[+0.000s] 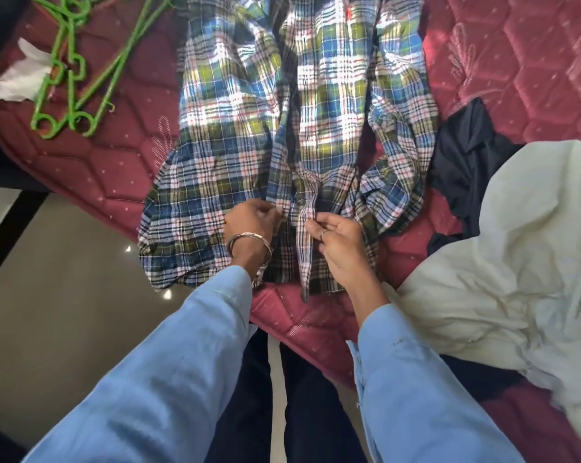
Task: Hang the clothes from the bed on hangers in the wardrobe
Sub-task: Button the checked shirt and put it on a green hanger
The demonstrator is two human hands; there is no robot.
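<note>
Shirt: the plaid shirt lies front-up on the red mattress, long axis running straight away from the person, hem end nearest and hanging slightly over the bed edge.
Left hand: the left hand pinches the left front edge near the hem, fingers curled on the cloth.
Right hand: the right hand pinches the right placket edge, fingertips closed on it.
Relation: both hands sit at the near end, either side of the front opening, about equally near; the collar end lies far beyond them.
Hangers: the green hangers lie far left, well apart from the hands; the left hand is nearer.
Others: a white garment and a dark garment lie right.
</note>
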